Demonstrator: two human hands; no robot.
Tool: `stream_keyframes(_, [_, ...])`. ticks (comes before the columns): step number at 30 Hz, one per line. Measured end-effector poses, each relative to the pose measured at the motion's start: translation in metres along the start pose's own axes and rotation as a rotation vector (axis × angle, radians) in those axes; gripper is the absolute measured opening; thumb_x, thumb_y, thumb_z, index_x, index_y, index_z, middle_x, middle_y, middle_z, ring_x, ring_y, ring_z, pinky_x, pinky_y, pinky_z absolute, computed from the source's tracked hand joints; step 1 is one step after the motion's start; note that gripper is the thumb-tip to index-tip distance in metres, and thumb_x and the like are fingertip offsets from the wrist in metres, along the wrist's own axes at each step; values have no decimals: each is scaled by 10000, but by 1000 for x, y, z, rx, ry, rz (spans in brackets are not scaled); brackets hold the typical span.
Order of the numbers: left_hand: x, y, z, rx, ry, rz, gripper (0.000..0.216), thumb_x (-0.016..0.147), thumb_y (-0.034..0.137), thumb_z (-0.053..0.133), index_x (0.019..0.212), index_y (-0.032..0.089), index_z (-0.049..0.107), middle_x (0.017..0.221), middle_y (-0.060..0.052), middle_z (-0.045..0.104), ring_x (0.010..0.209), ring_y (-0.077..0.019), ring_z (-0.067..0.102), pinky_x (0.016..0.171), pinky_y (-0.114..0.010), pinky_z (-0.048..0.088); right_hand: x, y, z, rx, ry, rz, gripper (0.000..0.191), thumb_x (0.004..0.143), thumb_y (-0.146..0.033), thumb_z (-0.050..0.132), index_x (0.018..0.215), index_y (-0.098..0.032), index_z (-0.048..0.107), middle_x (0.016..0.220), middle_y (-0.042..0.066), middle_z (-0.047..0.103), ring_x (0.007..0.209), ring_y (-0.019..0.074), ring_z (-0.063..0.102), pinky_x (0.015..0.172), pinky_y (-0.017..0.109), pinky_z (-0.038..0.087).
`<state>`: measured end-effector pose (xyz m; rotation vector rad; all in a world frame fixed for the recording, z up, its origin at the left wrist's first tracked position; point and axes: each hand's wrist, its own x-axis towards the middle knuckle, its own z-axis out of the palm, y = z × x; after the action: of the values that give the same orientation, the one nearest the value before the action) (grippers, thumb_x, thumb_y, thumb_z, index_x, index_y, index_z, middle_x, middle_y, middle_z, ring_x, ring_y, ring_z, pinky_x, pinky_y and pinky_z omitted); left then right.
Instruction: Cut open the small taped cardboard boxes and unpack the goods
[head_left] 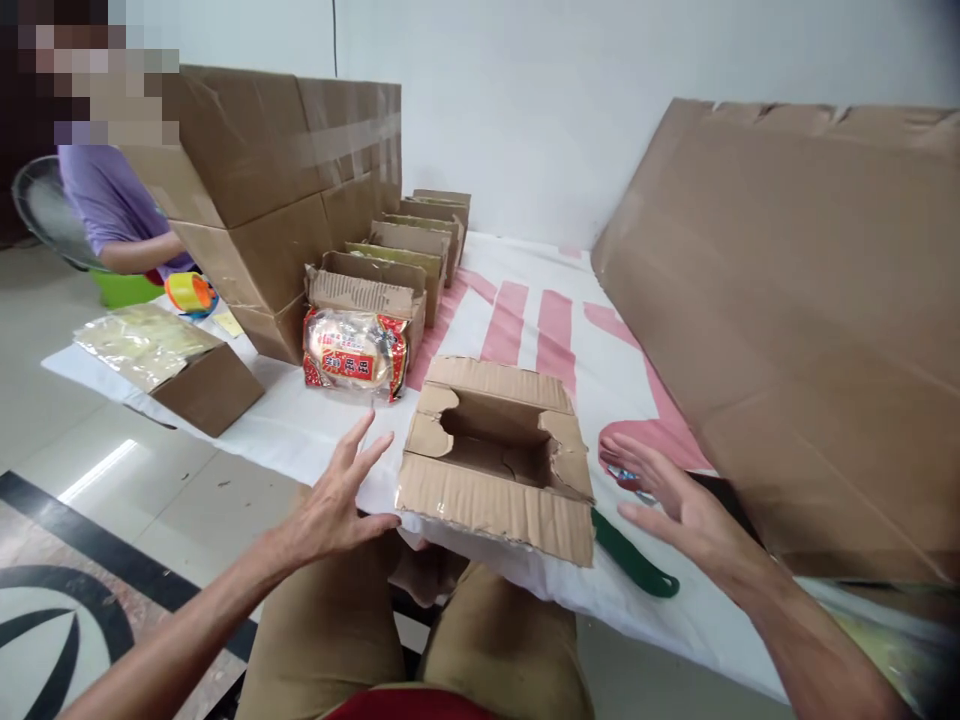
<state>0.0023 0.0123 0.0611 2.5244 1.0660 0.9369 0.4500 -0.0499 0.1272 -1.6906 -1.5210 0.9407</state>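
A small cardboard box lies in front of me at the table's near edge, its flaps folded outward and torn and its inside dark and bare. To the left of the box my left hand is apart from it, fingers spread and holding nothing. On the other side my right hand hovers with fingers outstretched, also holding nothing. Near that hand lies a green curved handle, partly under the box's flap. A small blue and silvery item shows behind my right fingers; its kind is unclear.
A red and clear food packet leans against a row of open cartons. Large cardboard boxes are stacked at left, and a big carton stands at right. A carton with clear plastic sits near a person in purple.
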Motion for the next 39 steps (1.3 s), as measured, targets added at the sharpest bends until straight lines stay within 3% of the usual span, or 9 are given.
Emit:
stream_keyframes(4, [29, 29, 16, -210, 153, 44, 942, 882, 708, 637, 1651, 341, 235, 1752, -180, 118, 1603, -425, 222, 1195, -641, 387, 49, -11, 16, 280, 77, 140, 715, 799, -680, 734, 1368, -263, 620, 1411, 123, 680, 1303, 334, 640, 1051, 450, 562])
stream_keyframes(7, [45, 44, 19, -319, 235, -5, 797, 893, 697, 629, 1565, 315, 440, 1642, -165, 416, 1558, -400, 352, 1215, -636, 374, 79, -21, 34, 445, 120, 69, 684, 757, -631, 778, 1300, -238, 641, 1329, 120, 722, 1164, 299, 709, 1002, 443, 578])
stream_keyframes(11, [55, 61, 24, -502, 287, -247, 647, 914, 493, 705, 1487, 258, 521, 1141, -122, 764, 1267, -333, 670, 1112, -550, 518, 83, -27, 44, 539, 211, -164, 668, 756, -583, 794, 1313, -264, 608, 1235, 84, 753, 1145, 265, 713, 1032, 455, 552])
stream_keyframes(15, [68, 67, 32, -335, 488, -343, 619, 894, 360, 721, 1461, 233, 509, 1292, -128, 694, 1243, -290, 658, 1136, -525, 490, 59, -24, 37, 375, 166, -355, 469, 894, -626, 673, 1205, -274, 684, 1207, 83, 761, 1251, 286, 667, 1105, 492, 501])
stream_keyframes(18, [75, 64, 39, -201, 529, -340, 641, 883, 329, 705, 1473, 222, 480, 1466, -150, 563, 1403, -306, 524, 1204, -539, 407, 36, -15, 32, 113, 23, -494, 542, 965, -721, 511, 1215, -288, 717, 1429, 97, 659, 1451, 322, 504, 1218, 535, 379])
stream_keyframes(23, [64, 59, 55, -495, 478, -612, 728, 890, 476, 691, 1521, 232, 423, 1579, -163, 464, 1448, -339, 478, 1177, -548, 423, 14, 8, 45, -267, 40, -501, 833, 840, -772, 664, 1526, -333, 490, 1722, 123, 274, 1573, 390, 290, 1220, 590, 361])
stream_keyframes(29, [36, 72, 53, -850, 435, -669, 639, 901, 564, 677, 1433, 230, 562, 1461, -120, 626, 1379, -315, 572, 1154, -450, 471, 14, 1, 73, -332, 208, -601, 616, 908, -536, 703, 1465, -348, 522, 1672, 99, 356, 1530, 375, 384, 1179, 561, 448])
stream_keyframes(33, [18, 51, 16, -798, 634, -669, 554, 883, 525, 708, 1333, 212, 629, 1357, -96, 698, 1286, -296, 640, 1106, -416, 511, 30, -38, 121, -287, 192, -702, 650, 880, -501, 742, 1466, -328, 519, 1670, 114, 342, 1521, 389, 392, 1187, 588, 441])
stream_keyframes(39, [1, -37, -39, -504, 904, -788, 707, 847, 569, 697, 1399, 163, 524, 1500, -186, 566, 1453, -354, 496, 1225, -516, 386, 95, -93, 228, -189, 171, -776, 657, 832, -491, 770, 1403, -252, 552, 1639, 175, 338, 1513, 411, 385, 1200, 596, 417])
